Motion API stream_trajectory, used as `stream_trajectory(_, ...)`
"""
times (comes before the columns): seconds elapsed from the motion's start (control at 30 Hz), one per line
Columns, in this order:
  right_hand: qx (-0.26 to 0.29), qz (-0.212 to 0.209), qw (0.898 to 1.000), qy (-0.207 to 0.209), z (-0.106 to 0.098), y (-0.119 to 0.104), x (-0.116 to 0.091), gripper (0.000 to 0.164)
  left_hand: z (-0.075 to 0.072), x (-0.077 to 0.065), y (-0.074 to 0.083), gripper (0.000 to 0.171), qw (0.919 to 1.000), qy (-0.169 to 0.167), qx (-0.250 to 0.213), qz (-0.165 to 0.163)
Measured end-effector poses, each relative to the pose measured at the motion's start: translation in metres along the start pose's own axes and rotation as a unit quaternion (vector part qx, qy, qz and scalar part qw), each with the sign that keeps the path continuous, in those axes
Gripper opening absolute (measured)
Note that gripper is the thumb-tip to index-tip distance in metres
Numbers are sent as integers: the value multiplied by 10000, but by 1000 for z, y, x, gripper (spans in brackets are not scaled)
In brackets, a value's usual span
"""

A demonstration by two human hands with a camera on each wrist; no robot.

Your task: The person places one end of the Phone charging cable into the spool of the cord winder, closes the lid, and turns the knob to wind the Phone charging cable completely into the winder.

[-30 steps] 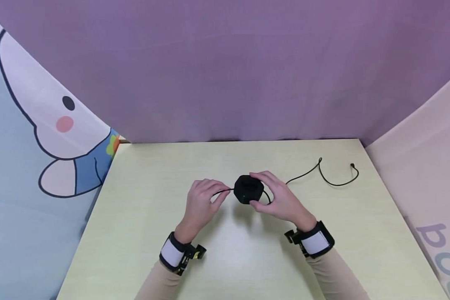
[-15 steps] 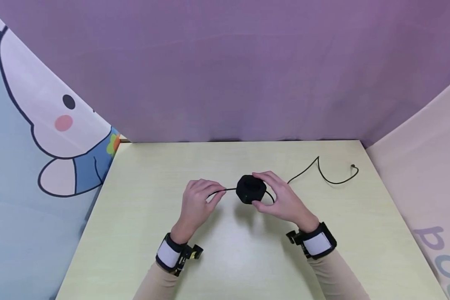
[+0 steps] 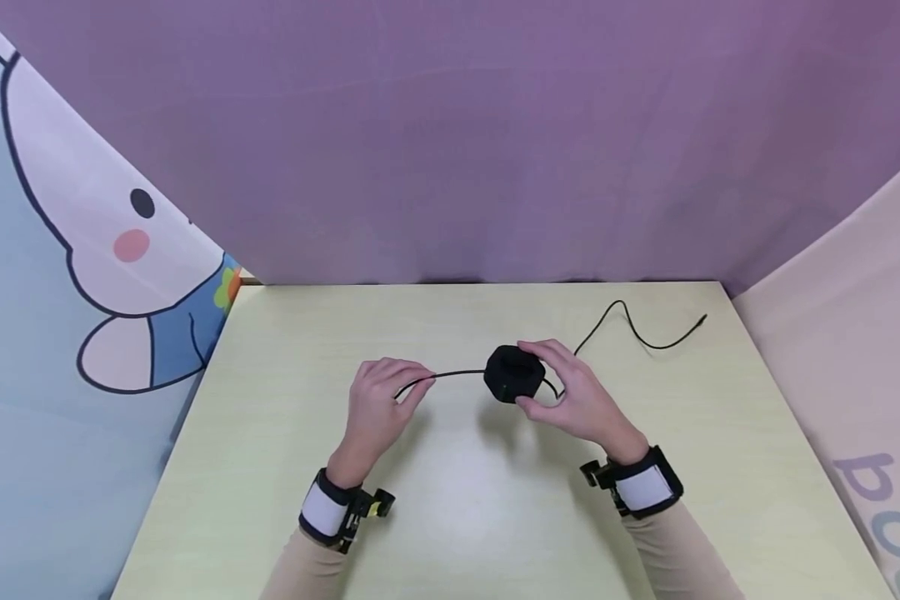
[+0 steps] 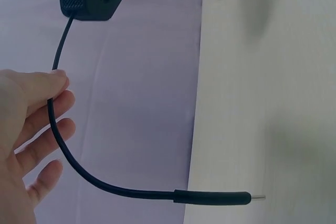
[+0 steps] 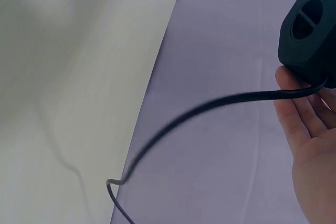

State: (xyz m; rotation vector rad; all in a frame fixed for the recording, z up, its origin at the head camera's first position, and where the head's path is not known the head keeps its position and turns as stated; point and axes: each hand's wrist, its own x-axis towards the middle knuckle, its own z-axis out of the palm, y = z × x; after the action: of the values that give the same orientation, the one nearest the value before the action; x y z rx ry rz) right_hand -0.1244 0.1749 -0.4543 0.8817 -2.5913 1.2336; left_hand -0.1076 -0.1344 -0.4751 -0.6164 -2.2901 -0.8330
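Note:
My left hand [image 3: 381, 402] pinches a thin black cable [image 3: 461, 373] between thumb and fingers. A short span of the cable runs from there to a black faceted block [image 3: 514, 375] with a round recess in its top. My right hand [image 3: 581, 395] grips the block by its sides, thumb at the near side and fingers at the far side. Past the left fingers, the left wrist view shows the cable curving down to a thicker plug [image 4: 212, 198] with a thin metal tip [image 4: 258, 198]. A further length of cable [image 5: 210, 104] leaves the block on the right.
The cable's long tail [image 3: 640, 337] bends across the back right of the pale wooden table [image 3: 450, 533]. Behind the table hangs a purple cloth [image 3: 450, 142]. A printed cloth [image 3: 157, 242] flanks the left, a pale lettered one [image 3: 855, 350] the right.
My left hand has moved left and the block in my right hand slightly right, so the cable between them is longer. The far cable tail has shifted, its end moving left and back.

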Motion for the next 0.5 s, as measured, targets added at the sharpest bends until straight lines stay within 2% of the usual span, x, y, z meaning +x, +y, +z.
stream_trajectory(0.33, -68, 260, 9996, -23, -7, 4, -5, 67, -5, -8, -10, 11, 9998, 29, 101, -173)
stream_trajectory(0.5, -67, 233, 9997, -43, -9, 5, -6, 68, -4, -11, -13, 11, 9998, -7, 88, -192)
